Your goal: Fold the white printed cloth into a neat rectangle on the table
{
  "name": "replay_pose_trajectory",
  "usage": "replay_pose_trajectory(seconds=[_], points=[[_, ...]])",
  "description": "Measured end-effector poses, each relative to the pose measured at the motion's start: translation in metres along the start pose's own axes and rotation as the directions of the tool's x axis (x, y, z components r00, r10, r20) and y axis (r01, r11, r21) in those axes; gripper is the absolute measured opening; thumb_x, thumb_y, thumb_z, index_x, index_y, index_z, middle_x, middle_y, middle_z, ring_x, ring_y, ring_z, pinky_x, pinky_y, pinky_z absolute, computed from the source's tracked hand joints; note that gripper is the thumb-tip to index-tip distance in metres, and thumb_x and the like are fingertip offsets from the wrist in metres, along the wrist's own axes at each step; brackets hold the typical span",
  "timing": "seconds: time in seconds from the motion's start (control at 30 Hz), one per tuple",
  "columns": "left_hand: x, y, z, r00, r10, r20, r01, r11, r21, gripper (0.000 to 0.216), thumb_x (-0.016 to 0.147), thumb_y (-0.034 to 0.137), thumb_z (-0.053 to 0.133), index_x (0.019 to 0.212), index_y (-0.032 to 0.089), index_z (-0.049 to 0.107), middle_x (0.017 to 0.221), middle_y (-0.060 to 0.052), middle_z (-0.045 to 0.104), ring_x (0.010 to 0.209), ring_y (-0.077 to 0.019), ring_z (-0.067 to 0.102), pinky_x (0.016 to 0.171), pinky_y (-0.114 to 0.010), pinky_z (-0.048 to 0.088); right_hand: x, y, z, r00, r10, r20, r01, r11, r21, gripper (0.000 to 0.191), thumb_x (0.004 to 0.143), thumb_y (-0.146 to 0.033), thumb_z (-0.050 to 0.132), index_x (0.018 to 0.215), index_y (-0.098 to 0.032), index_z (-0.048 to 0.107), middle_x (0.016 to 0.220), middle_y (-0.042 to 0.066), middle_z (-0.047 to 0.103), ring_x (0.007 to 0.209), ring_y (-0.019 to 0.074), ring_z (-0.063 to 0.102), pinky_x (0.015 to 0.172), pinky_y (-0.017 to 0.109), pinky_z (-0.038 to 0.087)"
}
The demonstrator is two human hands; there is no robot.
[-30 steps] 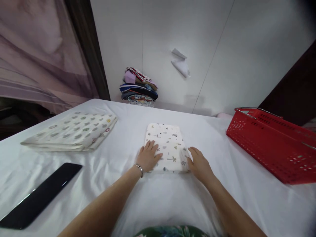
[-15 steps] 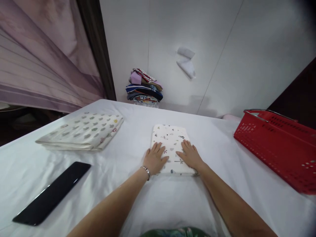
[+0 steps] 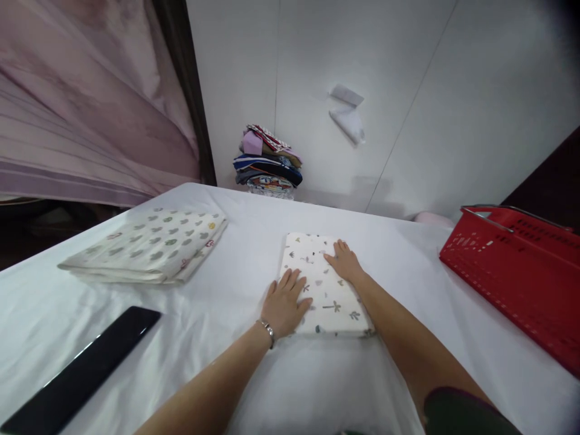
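Observation:
A white cloth with small printed figures (image 3: 324,296) lies folded into a neat rectangle in front of me. My left hand (image 3: 284,303) rests on its left edge, palm down with the fingers spread; a silver bracelet circles that wrist. On the upper right part of the same cloth lies my right hand (image 3: 345,261), flat, its fingers stretched toward the far edge and the thumb pointing left. Neither hand grips anything.
Another folded cloth with mushroom-like prints (image 3: 151,244) lies to the left, a black flat device (image 3: 84,368) nearer me. A red basket (image 3: 521,272) stands at right on the white sheet (image 3: 254,241). Beyond the far edge rises a stack of folded clothes (image 3: 268,160).
My right hand has slid forward over the folded cloth toward its far right corner. The left hand has stayed nearly in place. The view has shifted slightly.

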State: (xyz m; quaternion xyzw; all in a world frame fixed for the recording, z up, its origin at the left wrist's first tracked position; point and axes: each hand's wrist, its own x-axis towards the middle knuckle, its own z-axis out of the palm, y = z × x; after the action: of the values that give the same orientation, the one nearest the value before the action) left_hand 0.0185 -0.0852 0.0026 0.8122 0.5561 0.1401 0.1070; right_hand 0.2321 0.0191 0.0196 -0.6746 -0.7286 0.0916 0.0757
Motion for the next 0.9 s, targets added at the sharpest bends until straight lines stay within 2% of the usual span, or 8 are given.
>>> replay_pose_trajectory(seconds=[0.17, 0.3, 0.4, 0.5, 0.6, 0.7, 0.77, 0.9], points=[[-0.001, -0.002, -0.002, 1.0, 0.005, 0.021, -0.004, 1.0, -0.031, 0.053, 0.085, 0.048, 0.036, 0.134, 0.028, 0.037, 0.148, 0.001, 0.022, 0.137, -0.0221, 0.013, 0.108, -0.048, 0.022, 0.01, 0.02, 0.018, 1.0, 0.031, -0.003, -0.031, 0.999, 0.019, 0.072, 0.087, -0.059, 0.022, 0.142, -0.012, 0.021, 0.149, 0.009, 0.006, 0.137, 0.0233, 0.002, 0.108, 0.043, 0.01], [0.007, -0.006, -0.016, 0.993, -0.027, 0.119, 0.038, 0.994, -0.099, 0.054, 0.083, 0.051, 0.039, 0.131, 0.027, 0.041, 0.147, -0.002, 0.026, 0.136, -0.0231, 0.018, 0.107, -0.048, 0.024, 0.01, 0.018, 0.02, 1.0, 0.029, -0.008, -0.029, 0.999, 0.04, 0.073, 0.087, -0.059, 0.023, 0.141, -0.011, 0.021, 0.149, 0.009, 0.006, 0.137, 0.0239, 0.003, 0.107, 0.043, 0.013], [0.029, -0.002, -0.032, 0.994, -0.084, 0.076, 0.09, 0.993, -0.076, 0.056, 0.083, 0.055, 0.036, 0.13, 0.024, 0.043, 0.146, -0.006, 0.028, 0.135, -0.0244, 0.02, 0.107, -0.049, 0.021, 0.01, 0.017, 0.019, 1.0, 0.02, -0.019, -0.019, 0.998, 0.056, 0.074, 0.086, -0.06, 0.024, 0.141, -0.011, 0.022, 0.149, 0.009, 0.008, 0.137, 0.024, 0.002, 0.108, 0.041, 0.013], [0.068, 0.006, -0.039, 1.0, -0.013, -0.021, 0.013, 1.0, -0.008, 0.059, 0.084, 0.055, 0.03, 0.132, 0.022, 0.039, 0.147, -0.006, 0.024, 0.137, -0.0244, 0.014, 0.109, -0.05, 0.015, 0.01, 0.016, 0.019, 0.999, 0.016, -0.027, -0.015, 0.998, 0.065, 0.074, 0.086, -0.06, 0.025, 0.141, -0.01, 0.023, 0.149, 0.01, 0.008, 0.137, 0.0242, 0.003, 0.108, 0.04, 0.013], [0.112, 0.004, -0.032, 0.998, 0.022, -0.055, -0.02, 0.999, 0.044, 0.061, 0.085, 0.055, 0.028, 0.136, 0.021, 0.033, 0.149, -0.005, 0.019, 0.138, -0.0237, 0.009, 0.111, -0.049, 0.008, 0.009, 0.017, 0.02, 0.999, 0.008, -0.044, -0.005, 0.998, 0.066, 0.073, 0.087, -0.058, 0.025, 0.14, -0.008, 0.025, 0.149, 0.012, 0.01, 0.137, 0.0244, 0.004, 0.108, 0.039, 0.013], [0.141, -0.011, -0.017, 0.988, -0.139, 0.066, 0.137, 0.99, 0.03, 0.067, 0.082, 0.057, 0.028, 0.139, 0.021, 0.027, 0.15, -0.007, 0.014, 0.138, -0.0243, 0.006, 0.109, -0.051, 0.009, 0.009, 0.018, 0.02, 0.999, -0.018, -0.049, 0.021, 0.998, 0.062, 0.069, 0.088, -0.055, 0.027, 0.139, -0.009, 0.027, 0.148, 0.011, 0.012, 0.137, 0.0235, 0.005, 0.108, 0.038, 0.014], [0.149, -0.023, -0.007, 0.975, -0.189, 0.114, 0.19, 0.982, 0.003, 0.07, 0.082, 0.059, 0.026, 0.14, 0.021, 0.022, 0.15, -0.006, 0.01, 0.138, -0.0237, 0.004, 0.109, -0.051, 0.012, 0.009, 0.018, 0.019, 0.999, -0.031, -0.045, 0.033, 0.997, 0.065, 0.067, 0.088, -0.054, 0.027, 0.138, -0.01, 0.028, 0.148, 0.01, 0.012, 0.137, 0.0234, 0.005, 0.108, 0.037, 0.014], [0.15, -0.034, 0.001, 0.98, -0.173, 0.097, 0.178, 0.983, -0.043, 0.072, 0.08, 0.061, 0.026, 0.14, 0.022, 0.022, 0.15, -0.004, 0.009, 0.138, -0.0224, 0.002, 0.109, -0.049, 0.012, 0.008, 0.016, 0.019, 0.998, -0.03, -0.048, 0.034, 0.996, 0.08, 0.067, 0.088, -0.055, 0.027, 0.138, -0.01, 0.028, 0.148, 0.011, 0.012, 0.137, 0.0242, 0.005, 0.108, 0.038, 0.014]])
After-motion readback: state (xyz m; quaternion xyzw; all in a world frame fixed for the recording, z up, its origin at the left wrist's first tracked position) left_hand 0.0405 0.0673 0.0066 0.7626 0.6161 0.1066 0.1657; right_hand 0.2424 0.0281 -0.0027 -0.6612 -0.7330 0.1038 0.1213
